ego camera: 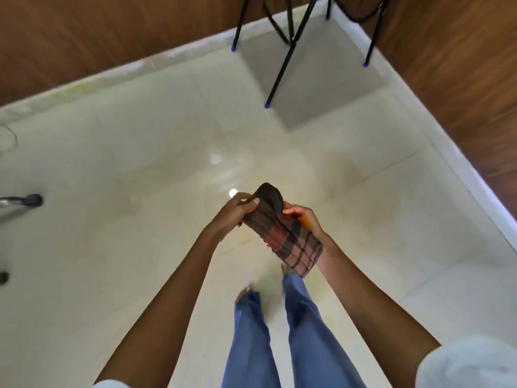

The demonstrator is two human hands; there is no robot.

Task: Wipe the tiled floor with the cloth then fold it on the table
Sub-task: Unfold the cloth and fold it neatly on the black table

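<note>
Centre frame, above the floor (126,177): cloth (291,242) gripped two-handed, left hand (232,212) pinching the top fold, right hand (305,219) apparently curled round its side; black legs (281,68) at top

Brown-and-red plaid cloth (291,242) (dark lines), cream tiled floor (140,163), blue trousers (251,345), seemingly wood-grain brown walls (84,37)

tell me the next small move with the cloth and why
Probably bend down and lower the cloth onto the tiled floor to start wiping. The left hand and right hand both grip it, partly folded, in the air above the tiles, so it touches no surface. Whether wiping has already been done cannot be told.
</note>
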